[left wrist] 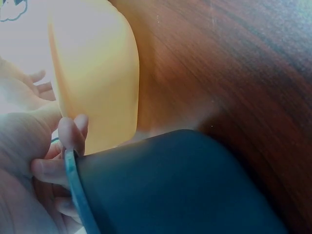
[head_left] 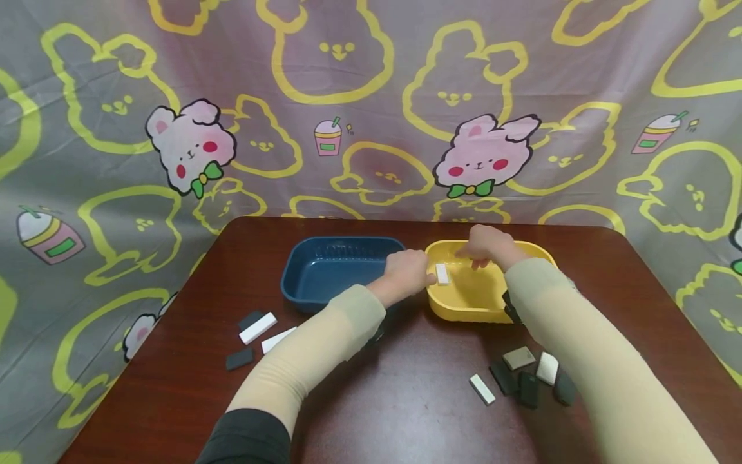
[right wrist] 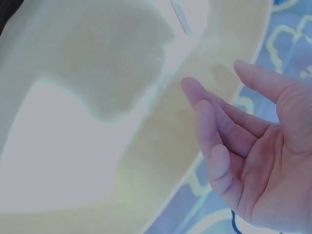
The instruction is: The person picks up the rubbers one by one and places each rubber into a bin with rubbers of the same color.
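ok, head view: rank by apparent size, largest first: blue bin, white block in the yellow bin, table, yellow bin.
1. Table
2. Blue bin and yellow bin: look alike, both partly covered, so not ranked against each other
3. White block

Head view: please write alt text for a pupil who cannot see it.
A person's right hand reaches over a yellow tray holding a white block, while the left hand is by the right end of a blue tray. In front, small light and dark blocks lie on the table at left and right.
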{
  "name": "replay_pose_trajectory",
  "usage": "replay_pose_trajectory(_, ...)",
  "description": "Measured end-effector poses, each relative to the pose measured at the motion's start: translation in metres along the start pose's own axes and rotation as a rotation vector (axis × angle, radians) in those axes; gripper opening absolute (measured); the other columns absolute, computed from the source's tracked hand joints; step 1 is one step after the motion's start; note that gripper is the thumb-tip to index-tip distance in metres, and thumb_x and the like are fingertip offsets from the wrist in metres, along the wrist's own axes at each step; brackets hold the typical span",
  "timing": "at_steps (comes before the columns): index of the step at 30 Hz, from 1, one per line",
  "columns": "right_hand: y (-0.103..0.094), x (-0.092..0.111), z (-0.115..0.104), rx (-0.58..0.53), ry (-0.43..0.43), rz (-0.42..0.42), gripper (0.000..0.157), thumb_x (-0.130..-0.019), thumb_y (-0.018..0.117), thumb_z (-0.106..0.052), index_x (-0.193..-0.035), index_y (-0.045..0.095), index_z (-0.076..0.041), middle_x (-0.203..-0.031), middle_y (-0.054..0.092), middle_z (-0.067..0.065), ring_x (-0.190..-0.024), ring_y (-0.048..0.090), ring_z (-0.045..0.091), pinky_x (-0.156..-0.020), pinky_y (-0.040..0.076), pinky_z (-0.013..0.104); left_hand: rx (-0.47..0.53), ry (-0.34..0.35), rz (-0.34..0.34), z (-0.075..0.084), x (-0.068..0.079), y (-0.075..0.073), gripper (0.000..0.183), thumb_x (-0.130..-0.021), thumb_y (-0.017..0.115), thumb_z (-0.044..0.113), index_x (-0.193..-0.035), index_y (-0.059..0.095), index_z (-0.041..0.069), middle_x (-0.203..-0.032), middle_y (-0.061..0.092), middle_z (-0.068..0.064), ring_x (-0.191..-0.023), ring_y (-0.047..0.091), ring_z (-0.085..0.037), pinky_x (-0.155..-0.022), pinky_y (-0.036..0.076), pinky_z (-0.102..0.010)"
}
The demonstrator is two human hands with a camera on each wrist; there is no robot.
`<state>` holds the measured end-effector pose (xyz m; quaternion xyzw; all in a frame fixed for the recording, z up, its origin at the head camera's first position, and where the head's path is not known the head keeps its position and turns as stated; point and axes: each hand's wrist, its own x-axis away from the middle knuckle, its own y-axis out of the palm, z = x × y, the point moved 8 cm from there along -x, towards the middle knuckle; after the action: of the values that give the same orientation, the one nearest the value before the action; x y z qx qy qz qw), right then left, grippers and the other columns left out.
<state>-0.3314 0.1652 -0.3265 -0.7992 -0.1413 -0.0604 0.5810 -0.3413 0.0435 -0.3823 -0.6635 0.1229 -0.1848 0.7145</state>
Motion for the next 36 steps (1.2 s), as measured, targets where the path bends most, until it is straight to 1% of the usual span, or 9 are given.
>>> replay_pose_trajectory(4,0.005,-0.031,0.036,0.018,0.038,-0.093,0.040,-0.094,0.059,-0.039,-0.081,0.069,-0.003,-0.076,0.071,0.006,-0.070,0.066,0.021,-0.069,0.046,0.043,-0.004,-0.004,-0.001,0.000,0.000,0.000,0.039,-0.091,0.061,0.045,-0.065,0.060,0.017,-0.065,0.058,0.003,-0.060,0.055,-0.014,-0.052,0.042,-0.031)
replay_pose_trajectory(8,0.002,-0.025,0.050,0.040,0.002,-0.060,0.040,-0.096,0.056,-0.039,-0.079,0.071,-0.006,-0.070,0.069,0.001,-0.069,0.064,0.021,-0.063,0.044,0.042,0.001,-0.012,-0.006,0.000,0.000,0.001,0.039,-0.092,0.061,0.045,-0.065,0.061,0.017,-0.062,0.058,0.004,-0.059,0.055,-0.014,-0.052,0.042,-0.031)
replay_pose_trajectory(12,-0.002,-0.006,0.055,0.062,-0.047,-0.035,0.039,-0.096,0.056,-0.039,-0.083,0.072,-0.007,-0.068,0.068,-0.002,-0.065,0.061,0.018,-0.058,0.044,0.038,0.012,-0.021,-0.016,-0.001,0.001,0.003,0.039,-0.092,0.061,0.046,-0.065,0.062,0.017,-0.059,0.059,0.004,-0.058,0.056,-0.014,-0.051,0.042,-0.030)
replay_pose_trajectory(19,-0.005,0.035,0.057,0.055,-0.123,0.018,0.039,-0.094,0.060,-0.039,-0.099,0.071,-0.002,-0.070,0.067,-0.003,-0.062,0.057,0.016,-0.052,0.040,0.034,0.016,-0.024,-0.017,-0.001,0.000,0.002,0.040,-0.092,0.061,0.046,-0.064,0.062,0.017,-0.055,0.058,0.005,-0.056,0.055,-0.013,-0.051,0.042,-0.030)
replay_pose_trajectory(23,-0.003,0.063,0.053,0.049,-0.162,0.072,0.033,-0.091,0.065,-0.036,-0.096,0.071,-0.004,-0.069,0.065,-0.004,-0.056,0.052,0.015,-0.048,0.038,0.032,0.024,-0.022,-0.024,-0.001,0.000,0.002,0.040,-0.092,0.061,0.046,-0.064,0.063,0.017,-0.054,0.058,0.005,-0.055,0.056,-0.013,-0.051,0.042,-0.029)
replay_pose_trajectory(27,0.003,0.090,0.038,0.060,-0.217,0.119,0.026,-0.087,0.070,-0.035,-0.089,0.072,-0.010,-0.069,0.063,-0.006,-0.059,0.052,0.014,-0.050,0.041,0.031,0.034,-0.029,-0.025,-0.003,-0.001,0.001,0.040,-0.092,0.062,0.045,-0.064,0.063,0.016,-0.054,0.058,0.004,-0.056,0.056,-0.014,-0.052,0.042,-0.029)
replay_pose_trajectory(30,0.013,0.106,0.023,0.070,-0.291,0.130,0.019,-0.084,0.074,-0.035,-0.087,0.071,-0.017,-0.069,0.060,-0.010,-0.061,0.052,0.011,-0.052,0.043,0.030,0.035,-0.033,-0.020,-0.003,-0.001,0.001,0.040,-0.092,0.062,0.046,-0.064,0.063,0.016,-0.054,0.058,0.004,-0.056,0.056,-0.014,-0.052,0.042,-0.029)
replay_pose_trajectory(32,0.023,0.115,0.014,0.074,-0.382,0.116,0.016,-0.083,0.076,-0.033,-0.087,0.069,-0.019,-0.071,0.060,-0.014,-0.063,0.052,0.007,-0.055,0.044,0.029,0.035,-0.034,-0.020,-0.003,-0.001,0.001,0.040,-0.092,0.062,0.046,-0.065,0.062,0.016,-0.053,0.058,0.004,-0.055,0.056,-0.013,-0.051,0.042,-0.029)
replay_pose_trajectory(36,0.051,0.131,0.000,0.125,-0.589,0.064,0.025,-0.081,0.079,-0.030,-0.099,0.067,-0.018,-0.089,0.061,-0.013,-0.074,0.056,0.005,-0.064,0.049,0.030,0.044,-0.026,-0.021,-0.002,-0.001,0.002,0.039,-0.092,0.062,0.045,-0.065,0.062,0.016,-0.054,0.058,0.004,-0.054,0.056,-0.013,-0.051,0.042,-0.029)
